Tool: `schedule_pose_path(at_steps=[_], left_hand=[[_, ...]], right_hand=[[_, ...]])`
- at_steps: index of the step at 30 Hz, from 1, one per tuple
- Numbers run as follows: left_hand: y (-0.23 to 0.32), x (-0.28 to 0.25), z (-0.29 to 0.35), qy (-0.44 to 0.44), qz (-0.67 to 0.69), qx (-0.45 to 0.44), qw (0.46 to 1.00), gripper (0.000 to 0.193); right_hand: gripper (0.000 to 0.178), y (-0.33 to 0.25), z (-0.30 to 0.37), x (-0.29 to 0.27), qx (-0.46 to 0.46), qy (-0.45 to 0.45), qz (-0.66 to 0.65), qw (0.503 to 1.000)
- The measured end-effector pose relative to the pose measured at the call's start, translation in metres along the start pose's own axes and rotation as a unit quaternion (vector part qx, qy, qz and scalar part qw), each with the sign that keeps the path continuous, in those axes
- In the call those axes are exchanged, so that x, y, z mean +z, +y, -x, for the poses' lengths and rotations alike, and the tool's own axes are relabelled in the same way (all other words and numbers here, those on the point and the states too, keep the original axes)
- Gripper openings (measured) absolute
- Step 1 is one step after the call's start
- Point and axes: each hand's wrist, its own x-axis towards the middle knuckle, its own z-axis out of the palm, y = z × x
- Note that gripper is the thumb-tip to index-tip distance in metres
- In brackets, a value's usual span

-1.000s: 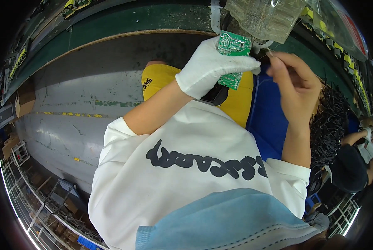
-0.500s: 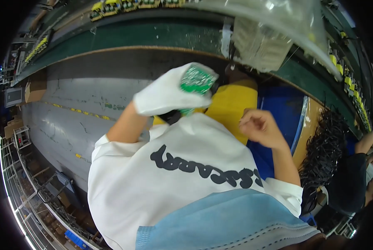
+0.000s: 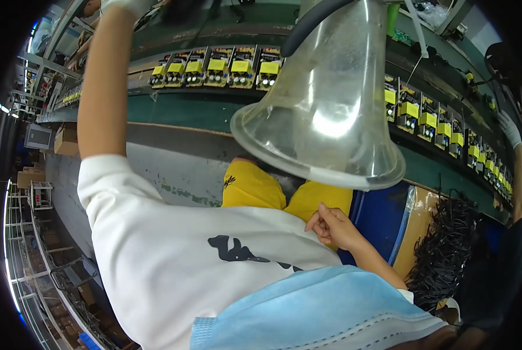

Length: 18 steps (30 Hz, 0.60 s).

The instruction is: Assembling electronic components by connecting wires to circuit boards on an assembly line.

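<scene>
My left hand (image 3: 126, 6), in a white glove, reaches far forward over the bench at the upper left. The picture's top edge cuts it off, so its fingers and anything in them are hidden. My bare right hand (image 3: 331, 226) rests low in front of my shirt, above my yellow shorts (image 3: 325, 195). Its fingers curl in loosely, and nothing shows between them. Between my body and the bench hangs a clear funnel-shaped hood (image 3: 331, 116). Behind it, a row of circuit boards with yellow-wrapped parts (image 3: 241, 67) runs along the green bench (image 3: 185, 111).
More such boards (image 3: 442, 128) line the bench to the right. A large bundle of black cables (image 3: 444, 251) hangs at my right, beside a blue panel (image 3: 377, 216). Another person's gloved hand (image 3: 510, 129) is by the far right boards. Shelving (image 3: 45, 256) stands at the left.
My left hand has gone from in front of my chest, where it held a green circuit board, to far forward at upper left. My view has tilted up. My right hand stays loosely curled.
</scene>
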Motion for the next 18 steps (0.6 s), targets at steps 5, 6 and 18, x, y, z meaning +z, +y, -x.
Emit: schedule_pose_path(at_steps=[5,6,18], left_hand=[[-0.1,0.073,-0.089,-0.082,-0.367,0.123,0.918,0.028],[-0.121,0.086,-0.094,-0.096,-0.419,0.124,0.894,0.028],[-0.12,0.151,-0.067,-0.265,-0.238,0.14,0.924,0.033]], right_hand=[[0.051,-0.004,0.001,-0.011,-0.045,-0.016,-0.07,0.996],[0.048,-0.004,0.001,-0.013,-0.048,-0.019,-0.068,0.996],[0.029,0.005,-0.002,-0.018,-0.12,0.001,-0.011,0.993]])
